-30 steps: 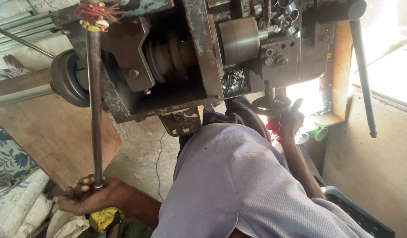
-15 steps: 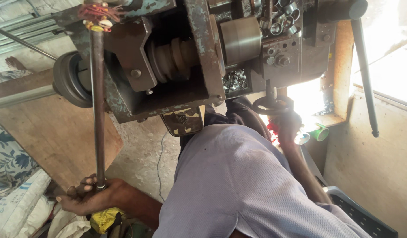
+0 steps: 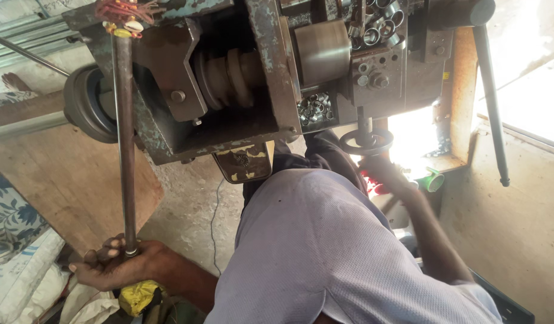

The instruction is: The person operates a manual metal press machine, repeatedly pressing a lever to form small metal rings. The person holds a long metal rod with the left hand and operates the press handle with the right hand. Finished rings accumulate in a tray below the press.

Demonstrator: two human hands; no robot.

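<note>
Left hand [image 3: 118, 267], at 8 o'clock: fingers curled tight around the lower end of a long steel rod [image 3: 125, 150], which rises nearly upright to the machine [image 3: 229, 78] at 12 o'clock. A yellow bundle [image 3: 137, 296] lies just below the wrist. Right hand [image 3: 388, 174], at 3 o'clock: reaching up to the small handwheel [image 3: 366, 143] beneath the machine; blurred, so the finger state cannot be told. A green cup [image 3: 433, 180] sits just right of this hand. Farther up, 1 tray of metal rings [image 3: 316, 108] sits inside the machine body.
</note>
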